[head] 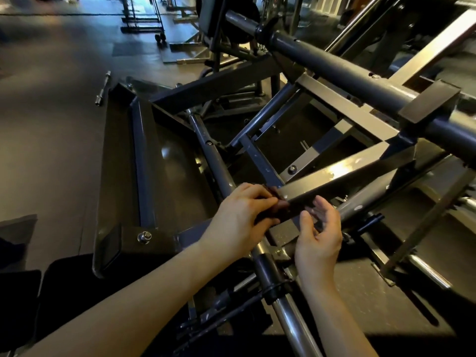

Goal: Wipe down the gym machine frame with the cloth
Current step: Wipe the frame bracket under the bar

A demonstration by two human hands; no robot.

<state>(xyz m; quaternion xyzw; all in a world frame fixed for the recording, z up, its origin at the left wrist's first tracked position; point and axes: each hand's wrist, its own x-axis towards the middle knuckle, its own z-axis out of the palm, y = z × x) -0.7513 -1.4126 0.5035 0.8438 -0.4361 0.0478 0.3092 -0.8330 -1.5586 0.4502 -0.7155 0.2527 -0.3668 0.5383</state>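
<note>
Wiping the square bar's (342,176) end with the dark cloth (288,211).
Gripping cloth in left hand (242,215), keeping right hand (318,233) loose, empty; next, likely sliding up the bar.

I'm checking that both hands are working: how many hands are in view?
2. The left hand grips the dark cloth against the near end of a frame beam; the right hand is open just right of it, holding nothing.
</note>
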